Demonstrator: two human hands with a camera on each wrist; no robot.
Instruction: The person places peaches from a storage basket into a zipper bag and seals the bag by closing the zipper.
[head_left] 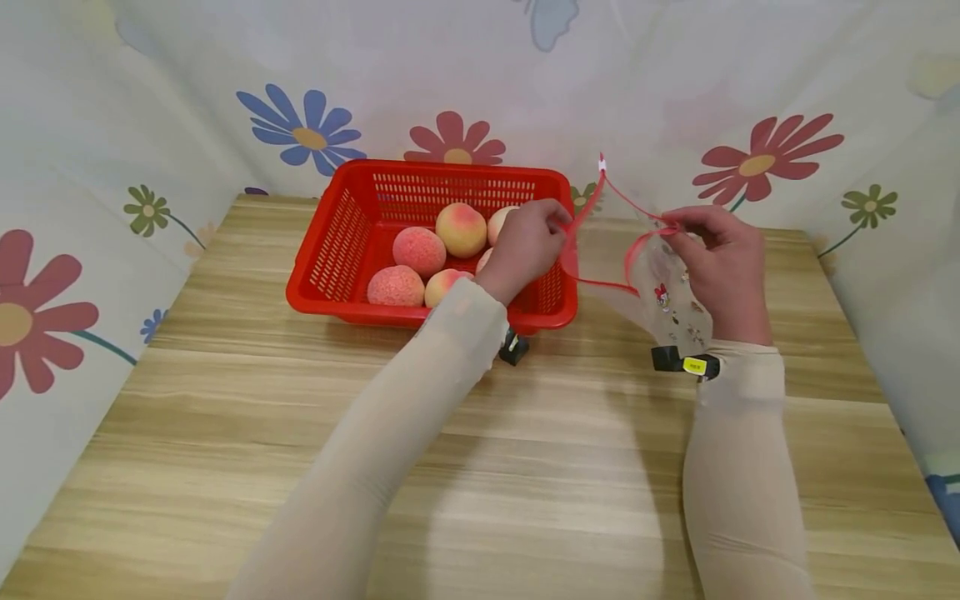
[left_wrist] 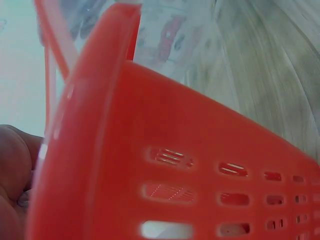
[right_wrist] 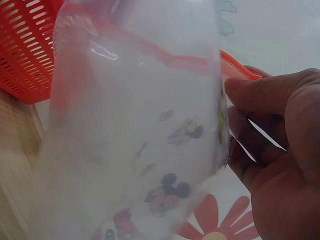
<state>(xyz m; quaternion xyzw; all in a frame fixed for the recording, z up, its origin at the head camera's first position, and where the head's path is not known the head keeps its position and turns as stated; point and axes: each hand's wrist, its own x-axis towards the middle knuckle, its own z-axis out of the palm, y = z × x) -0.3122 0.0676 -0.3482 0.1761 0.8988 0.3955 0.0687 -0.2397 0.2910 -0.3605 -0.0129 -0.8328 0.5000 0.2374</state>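
Observation:
A clear plastic zipper bag (head_left: 671, 304) with a red-pink zip edge and small cartoon prints hangs between my two hands, its mouth spread wide. My left hand (head_left: 527, 242) grips the bag's left edge, held over the right end of a red plastic basket (head_left: 318, 298). On the opposite side, the thumb and fingers of my right hand (head_left: 729, 262) pinch the zip edge. In the right wrist view the bag (right_wrist: 110, 135) fills the middle. Several pink and yellow peaches (head_left: 461, 230) lie in the basket, some partly hidden by my left hand and forearm.
The basket stands at the back of a wood-grain table (head_left: 540, 467), close to a flower-printed cloth backdrop (head_left: 645, 75). A white zip slider (head_left: 602, 165) tops the bag's far corner. In the left wrist view the basket wall (left_wrist: 165, 115) covers most of the scene.

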